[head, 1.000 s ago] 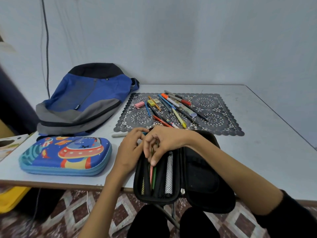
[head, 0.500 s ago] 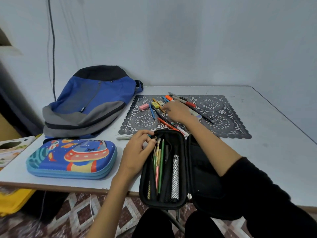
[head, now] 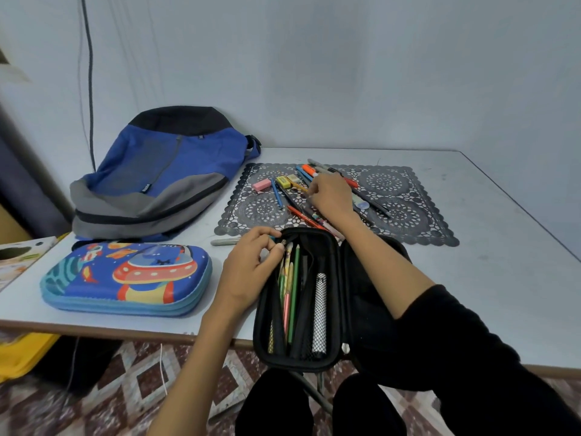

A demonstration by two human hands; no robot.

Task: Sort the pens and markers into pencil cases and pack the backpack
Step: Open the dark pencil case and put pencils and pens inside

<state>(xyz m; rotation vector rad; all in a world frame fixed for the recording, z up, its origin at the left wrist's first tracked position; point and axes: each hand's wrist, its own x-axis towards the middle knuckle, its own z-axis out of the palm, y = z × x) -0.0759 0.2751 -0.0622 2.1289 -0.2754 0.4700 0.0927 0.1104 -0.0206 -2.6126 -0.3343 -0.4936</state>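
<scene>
While the left hand (head: 251, 262) pinches pencil tops (head: 289, 250) in the black pencil case (head: 301, 363), the right hand (head: 330, 198) curls over pens (head: 299, 213) behind it; cannot tell if holding.

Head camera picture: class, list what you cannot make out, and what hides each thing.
All in the head view:
1. What the right hand grasps on the dark lace mat: its curled fingers cover the grip.
2. The lid half of the open black pencil case: the black-sleeved right arm crosses it.
3. Contents of the closed blue spaceship-print pencil case and blue-and-grey backpack: their own shells.
4. The printed box: cut off by the left edge.
</scene>
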